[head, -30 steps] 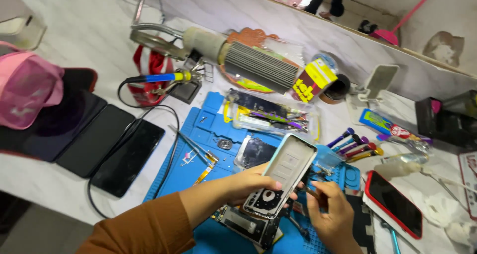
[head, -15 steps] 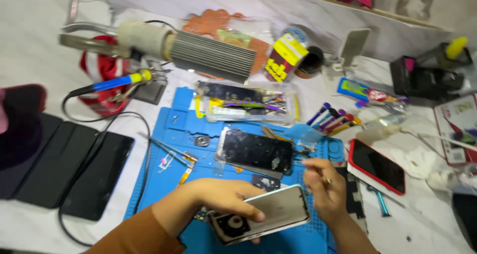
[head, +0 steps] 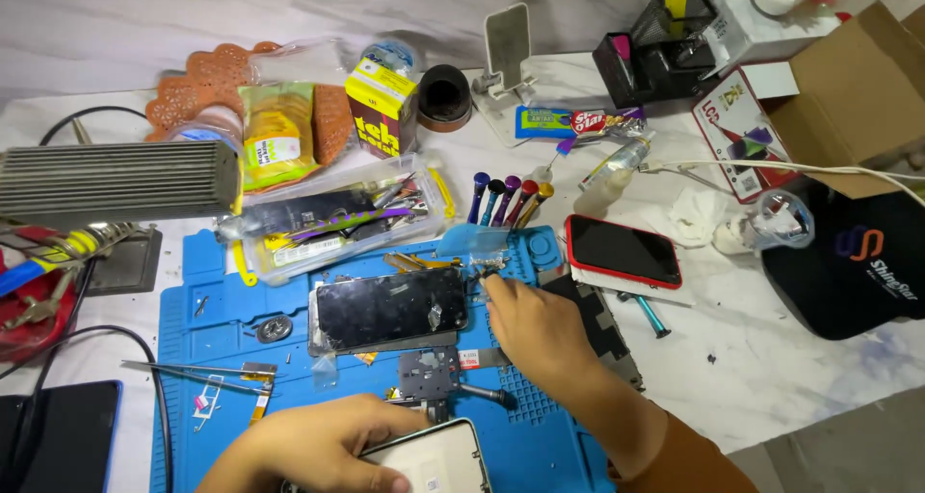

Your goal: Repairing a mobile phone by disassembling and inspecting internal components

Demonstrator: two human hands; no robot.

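Blue mat (head: 222, 344) with one cracked phone (head: 390, 307), left hand (head: 318, 447) clasping another phone (head: 429, 462), right fingers (head: 493, 286) pinched together.

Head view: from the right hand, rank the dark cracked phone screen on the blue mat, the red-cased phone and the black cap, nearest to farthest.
From the right hand:
1. Dark cracked phone screen, just to its left on the blue mat.
2. Red-cased phone, up and to its right on the white table.
3. Black cap, far right.
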